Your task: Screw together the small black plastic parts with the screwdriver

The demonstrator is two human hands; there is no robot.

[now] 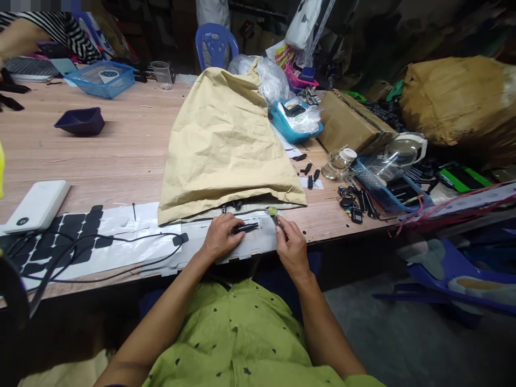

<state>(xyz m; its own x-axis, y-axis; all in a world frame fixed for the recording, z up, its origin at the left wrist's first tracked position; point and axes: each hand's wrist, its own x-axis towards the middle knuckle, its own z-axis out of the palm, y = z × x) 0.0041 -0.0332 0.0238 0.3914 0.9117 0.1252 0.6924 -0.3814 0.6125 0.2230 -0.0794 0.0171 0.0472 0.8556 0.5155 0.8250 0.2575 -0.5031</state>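
My left hand is closed on a slim black object, held just above the pale sheet at the table's front edge; its exact kind is too small to tell. In my right hand, pinched between thumb and fingers, is a small tool with a rounded yellow-green head and a short dark shaft. The hands are apart, with the tool's head to the right of the black object. Just beyond them lies a big beige sack, its mouth facing me, with small dark pieces showing inside.
To the left are a white power bank, a black cable and a sheet of black stickers. Rightward lie small black parts, a blue basket and a cardboard box. Another person's arm shows far left.
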